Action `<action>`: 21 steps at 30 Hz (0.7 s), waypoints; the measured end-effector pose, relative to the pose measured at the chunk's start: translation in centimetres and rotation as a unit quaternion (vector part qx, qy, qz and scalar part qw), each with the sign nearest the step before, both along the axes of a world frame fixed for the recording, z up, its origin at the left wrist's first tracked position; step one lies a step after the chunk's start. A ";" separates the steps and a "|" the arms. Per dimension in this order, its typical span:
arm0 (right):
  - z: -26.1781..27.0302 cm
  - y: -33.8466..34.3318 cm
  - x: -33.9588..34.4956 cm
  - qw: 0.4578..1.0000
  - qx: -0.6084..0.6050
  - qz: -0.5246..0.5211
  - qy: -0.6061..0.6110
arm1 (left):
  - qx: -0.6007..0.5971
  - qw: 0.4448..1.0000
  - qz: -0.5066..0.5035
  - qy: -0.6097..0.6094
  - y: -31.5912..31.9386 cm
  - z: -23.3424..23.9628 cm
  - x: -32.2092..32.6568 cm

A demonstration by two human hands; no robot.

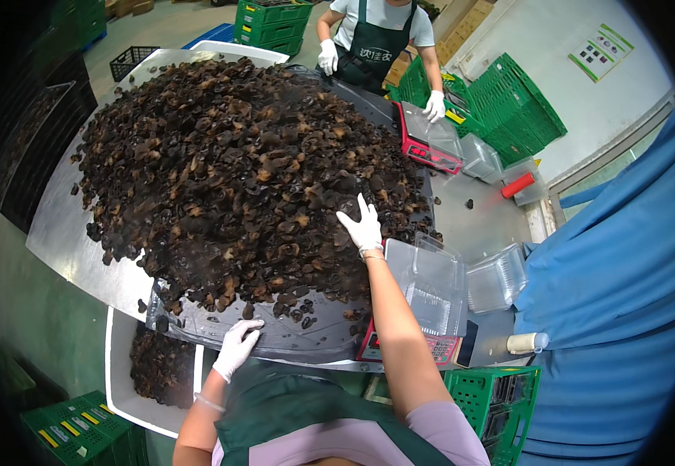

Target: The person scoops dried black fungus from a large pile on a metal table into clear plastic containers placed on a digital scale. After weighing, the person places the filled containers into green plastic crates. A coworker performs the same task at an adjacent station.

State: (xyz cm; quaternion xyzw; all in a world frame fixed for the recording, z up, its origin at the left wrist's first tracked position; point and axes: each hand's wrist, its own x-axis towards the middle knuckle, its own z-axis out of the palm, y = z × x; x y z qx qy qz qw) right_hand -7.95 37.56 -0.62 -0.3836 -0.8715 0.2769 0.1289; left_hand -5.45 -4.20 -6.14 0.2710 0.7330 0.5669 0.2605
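A large heap of dark brown wood ear mushrooms (244, 175) covers most of the metal table (75, 256). Over its right side my right hand (363, 227), in a white glove, has thumb and fingers spread and nothing seen in its grasp. My left hand (238, 346), also gloved, rests on the black plastic sheet (314, 332) at the near table edge, with no object in it. Beside my right forearm, an open clear plastic clamshell box (436, 291) sits on a red digital scale (442, 349), partly hidden by the arm.
Stacked clear boxes (497, 279), a phone (466, 343) and a white bottle (526, 342) lie right. Below left stands a white bin (119, 378) holding mushrooms. Across the table, a co-worker's gloved hand (434, 106) is at another scale (430, 154). Green crates (512, 110) stand behind.
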 end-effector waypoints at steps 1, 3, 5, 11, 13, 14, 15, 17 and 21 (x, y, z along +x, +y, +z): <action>-0.7 -0.2 0.4 0.999 0.028 0.022 0.015 | 0.006 1.000 -0.004 -0.001 0.0 0.1 -0.1; -1.6 -0.3 1.6 0.994 -0.035 0.077 0.072 | 0.002 1.000 -0.007 -0.016 0.1 0.2 -0.2; -1.7 -3.3 2.5 0.995 0.082 0.043 0.040 | -0.004 1.000 -0.001 -0.020 -0.1 0.4 -0.1; -1.2 -6.3 5.8 0.983 0.131 0.066 0.109 | -0.007 1.000 0.013 0.011 0.2 -0.1 -0.2; -0.4 -8.2 6.9 0.983 0.137 0.075 0.096 | -0.016 1.000 0.011 0.022 0.4 -0.1 -0.3; 0.1 -9.3 7.2 0.986 0.126 0.070 0.089 | -0.016 1.000 0.013 0.022 0.5 -0.1 -0.4; 0.6 -10.2 7.7 0.987 0.120 0.066 0.080 | -0.015 1.000 0.013 0.022 0.5 -0.2 -0.4; 0.6 -11.6 8.4 0.983 0.127 0.088 0.096 | -0.018 1.000 0.015 0.017 0.7 -0.1 -0.5; -0.8 -15.2 10.6 0.974 0.158 0.142 0.083 | -0.032 0.999 0.025 0.009 0.9 -0.1 -0.4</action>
